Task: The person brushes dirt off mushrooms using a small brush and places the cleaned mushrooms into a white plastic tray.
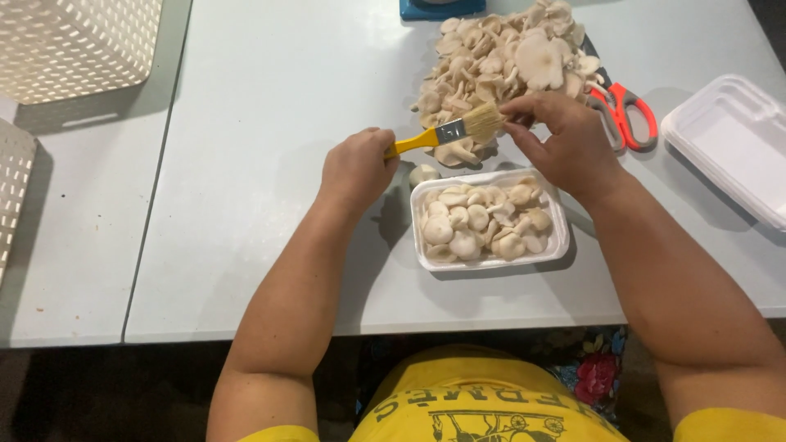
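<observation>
On the pale grey worktop (270, 164), near its front edge, one person works with two bare hands. The left hand (357, 168) is closed in a fist around the yellow handle of one paintbrush (449, 133), whose metal band and light bristles point right. The right hand (565, 139) sits just beyond the bristle tips, its fingers (524, 106) pinched together at the bristles over something too small to identify; it appears to be a single mushroom piece, but this cannot be confirmed.

Count of items:
- One loose heap of oyster mushrooms (499, 57) lies at the far side of the worktop, touching the brush area; individual caps are too many to count.
- One white foam tray (561, 233) sits directly below the hands, filled with trimmed mushroom caps, roughly twenty.
- One stray mushroom piece (423, 174) lies on the worktop just beside the tray's upper left corner.
- One pair of scissors with orange handles (626, 115) lies to the right of the heap, partly behind the right hand.
- One second white foam tray (733, 143), holding nothing visible, lies at the right edge, well apart from the filled one.
- Two perforated cream baskets (74, 45) are partly visible at the left, one at the top and one at the edge.
- One blue object (409, 10) is cut off at the top edge.
</observation>
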